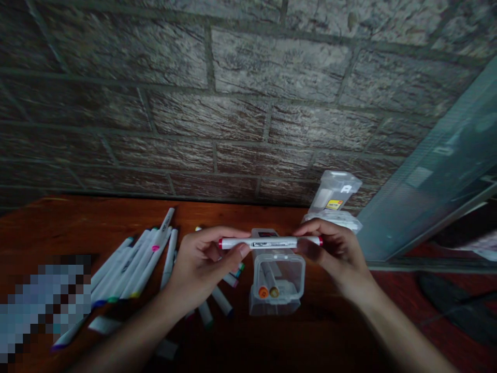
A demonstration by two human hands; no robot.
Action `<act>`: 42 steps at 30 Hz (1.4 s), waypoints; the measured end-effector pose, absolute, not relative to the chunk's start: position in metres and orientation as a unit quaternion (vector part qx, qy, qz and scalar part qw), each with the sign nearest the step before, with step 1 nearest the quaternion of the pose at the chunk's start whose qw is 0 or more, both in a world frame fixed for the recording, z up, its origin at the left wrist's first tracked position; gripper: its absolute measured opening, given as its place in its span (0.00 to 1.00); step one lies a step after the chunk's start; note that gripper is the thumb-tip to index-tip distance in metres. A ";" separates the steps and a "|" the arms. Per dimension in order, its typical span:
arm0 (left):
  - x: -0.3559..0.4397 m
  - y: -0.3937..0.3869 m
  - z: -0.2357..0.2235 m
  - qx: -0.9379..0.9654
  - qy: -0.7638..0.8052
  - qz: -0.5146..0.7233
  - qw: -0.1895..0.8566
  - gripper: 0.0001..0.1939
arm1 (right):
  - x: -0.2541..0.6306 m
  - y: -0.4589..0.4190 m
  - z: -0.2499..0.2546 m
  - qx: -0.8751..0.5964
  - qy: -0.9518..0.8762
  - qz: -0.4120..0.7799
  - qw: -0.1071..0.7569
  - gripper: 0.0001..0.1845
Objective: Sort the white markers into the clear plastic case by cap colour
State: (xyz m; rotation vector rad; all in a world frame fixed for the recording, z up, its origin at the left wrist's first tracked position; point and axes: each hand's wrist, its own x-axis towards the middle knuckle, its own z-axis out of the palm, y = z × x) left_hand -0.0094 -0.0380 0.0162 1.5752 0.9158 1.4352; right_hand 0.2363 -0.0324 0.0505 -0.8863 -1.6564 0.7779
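My left hand (202,264) and right hand (330,254) pinch the white red-capped marker (271,242) by its ends, level above the clear plastic marker box (276,282), label facing me.

Left hand (202,264): forearm entering from lower left, fingers curled, thumb and fingertips pinched. Right hand (334,254): forearm entering from lower right, fingers bent, tips pinched. Both hands level, palms facing inward.

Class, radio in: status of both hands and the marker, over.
Left hand and right hand pinch white marker by its ends, level. Open clear case directly below. Loose markers lie left.
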 end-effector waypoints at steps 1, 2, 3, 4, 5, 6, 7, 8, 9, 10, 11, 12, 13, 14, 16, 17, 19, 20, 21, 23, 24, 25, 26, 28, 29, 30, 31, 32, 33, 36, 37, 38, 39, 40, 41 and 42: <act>-0.010 -0.038 0.016 0.624 0.367 0.565 0.396 0.08 | 0.237 -0.033 0.051 -0.367 -0.696 0.323 0.526 0.02; -0.010 -0.038 0.017 0.624 0.371 0.563 0.395 0.08 | 0.237 -0.033 0.051 -0.363 -0.699 0.322 0.525 0.02; -0.010 -0.039 0.017 0.624 0.374 0.560 0.396 0.08 | 0.237 -0.033 0.051 -0.358 -0.701 0.325 0.523 0.02; -0.010 -0.039 0.017 0.624 0.376 0.558 0.398 0.08 | 0.237 -0.033 0.051 -0.354 -0.703 0.329 0.522 0.03; -0.011 -0.039 0.017 0.623 0.377 0.556 0.401 0.08 | 0.236 -0.034 0.052 -0.350 -0.704 0.334 0.520 0.04; -0.011 -0.040 0.017 0.623 0.378 0.554 0.402 0.08 | 0.236 -0.034 0.052 -0.346 -0.704 0.340 0.519 0.05; -0.011 -0.040 0.016 0.623 0.379 0.554 0.402 0.08 | 0.236 -0.034 0.051 -0.343 -0.703 0.344 0.519 0.06; -0.011 -0.041 0.016 0.623 0.380 0.554 0.401 0.08 | 0.236 -0.034 0.051 -0.343 -0.702 0.345 0.520 0.06; -0.012 -0.041 0.016 0.621 0.380 0.556 0.400 0.08 | 0.236 -0.033 0.051 -0.346 -0.700 0.344 0.522 0.05; -0.012 -0.041 0.015 0.620 0.378 0.559 0.399 0.08 | 0.236 -0.033 0.050 -0.350 -0.697 0.340 0.525 0.03; -0.011 -0.041 0.015 0.620 0.376 0.561 0.398 0.08 | 0.237 -0.033 0.050 -0.355 -0.695 0.337 0.527 0.02; -0.011 -0.041 0.015 0.620 0.373 0.564 0.397 0.08 | 0.237 -0.032 0.049 -0.359 -0.692 0.335 0.529 0.04; -0.011 -0.042 0.016 0.620 0.370 0.567 0.396 0.08 | 0.237 -0.032 0.048 -0.361 -0.689 0.336 0.531 0.06; -0.010 -0.041 0.016 0.622 0.367 0.570 0.394 0.09 | 0.237 -0.031 0.048 -0.361 -0.686 0.340 0.532 0.07; -0.009 -0.041 0.017 0.625 0.361 0.572 0.390 0.10 | 0.238 -0.030 0.047 -0.362 -0.678 0.355 0.532 0.08; -0.009 -0.041 0.017 0.625 0.359 0.573 0.390 0.10 | 0.238 -0.030 0.047 -0.364 -0.674 0.363 0.530 0.09; -0.009 -0.042 0.018 0.626 0.357 0.572 0.391 0.10 | 0.238 -0.030 0.047 -0.369 -0.668 0.373 0.528 0.09; -0.009 -0.042 0.017 0.626 0.359 0.570 0.391 0.10 | 0.237 -0.030 0.047 -0.369 -0.666 0.375 0.529 0.09; -0.009 -0.042 0.017 0.626 0.363 0.568 0.392 0.09 | 0.237 -0.030 0.047 -0.367 -0.666 0.375 0.530 0.09; -0.010 -0.042 0.017 0.625 0.375 0.557 0.399 0.09 | 0.237 -0.031 0.048 -0.356 -0.674 0.367 0.533 0.08; -0.010 -0.041 0.017 0.623 0.382 0.551 0.404 0.09 | 0.236 -0.031 0.049 -0.350 -0.680 0.362 0.533 0.06; -0.011 -0.041 0.018 0.620 0.387 0.546 0.410 0.09 | 0.236 -0.032 0.049 -0.345 -0.686 0.357 0.532 0.05; -0.011 -0.041 0.018 0.617 0.391 0.542 0.415 0.09 | 0.235 -0.033 0.050 -0.342 -0.690 0.352 0.532 0.05; -0.011 -0.040 0.019 0.610 0.391 0.541 0.427 0.10 | 0.235 -0.034 0.051 -0.338 -0.693 0.349 0.533 0.06; -0.011 -0.040 0.019 0.607 0.389 0.541 0.433 0.10 | 0.234 -0.035 0.052 -0.335 -0.694 0.349 0.533 0.06; -0.011 -0.039 0.019 0.603 0.386 0.542 0.439 0.10 | 0.234 -0.035 0.052 -0.332 -0.695 0.351 0.533 0.07; -0.011 -0.039 0.018 0.599 0.383 0.544 0.445 0.09 | 0.234 -0.036 0.052 -0.327 -0.697 0.353 0.532 0.08; -0.012 -0.039 0.018 0.596 0.381 0.544 0.451 0.09 | 0.234 -0.036 0.052 -0.324 -0.698 0.355 0.531 0.08; -0.012 -0.039 0.017 0.592 0.378 0.546 0.456 0.10 | 0.233 -0.036 0.052 -0.323 -0.699 0.356 0.530 0.09; -0.012 -0.038 0.016 0.585 0.372 0.547 0.469 0.10 | 0.233 -0.036 0.052 -0.324 -0.700 0.356 0.527 0.10; -0.012 -0.038 0.016 0.585 0.372 0.545 0.472 0.10 | 0.233 -0.036 0.052 -0.326 -0.700 0.356 0.526 0.10; -0.011 -0.037 0.017 0.585 0.370 0.545 0.474 0.10 | 0.233 -0.036 0.052 -0.326 -0.700 0.356 0.526 0.10; -0.011 -0.038 0.017 0.586 0.368 0.544 0.474 0.10 | 0.233 -0.036 0.052 -0.327 -0.699 0.356 0.526 0.10; -0.011 -0.038 0.018 0.586 0.365 0.544 0.476 0.09 | 0.233 -0.036 0.052 -0.327 -0.698 0.358 0.527 0.10; -0.010 -0.038 0.019 0.587 0.362 0.544 0.478 0.09 | 0.233 -0.036 0.052 -0.326 -0.696 0.361 0.528 0.11; -0.010 -0.039 0.020 0.586 0.359 0.544 0.481 0.09 | 0.233 -0.036 0.052 -0.325 -0.695 0.365 0.528 0.11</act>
